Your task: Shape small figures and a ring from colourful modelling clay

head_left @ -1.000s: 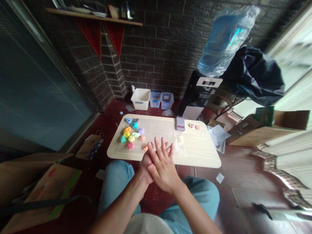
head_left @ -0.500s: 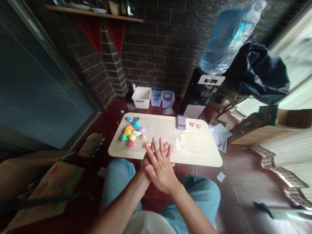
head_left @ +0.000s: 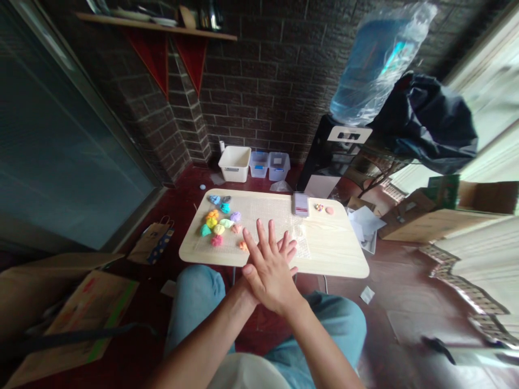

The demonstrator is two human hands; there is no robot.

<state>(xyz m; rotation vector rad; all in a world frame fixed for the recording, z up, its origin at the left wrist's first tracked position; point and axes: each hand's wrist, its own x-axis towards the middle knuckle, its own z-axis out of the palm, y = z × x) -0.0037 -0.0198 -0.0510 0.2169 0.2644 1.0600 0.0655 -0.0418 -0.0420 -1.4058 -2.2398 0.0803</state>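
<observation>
My right hand (head_left: 271,274) lies flat across my left hand (head_left: 291,254), palm towards palm, above the near edge of the table. The right fingers are stretched out and spread. Of the left hand, fingertips show past the right hand's far side, also straight. Whatever may lie between the palms is hidden. Just beyond the hands an orange lump of soft clay (head_left: 243,246) rests on a clear textured mat (head_left: 263,208). Several more clay lumps sit to the left, among them a red one (head_left: 217,240), a yellow one (head_left: 211,221) and a purple one (head_left: 235,216).
The pale table (head_left: 336,248) also bears a grey box-like item (head_left: 301,204), a small multicoloured cluster (head_left: 319,207) and a pink disc (head_left: 330,210). Behind stand a white bin (head_left: 235,165), two clear tubs and a water dispenser (head_left: 338,146). Cardboard boxes (head_left: 438,229) flank both sides.
My hands, still pressed together, have shifted slightly right, the right one sliding over the left. More of the orange lump shows now. The clay lumps on the table have stayed put.
</observation>
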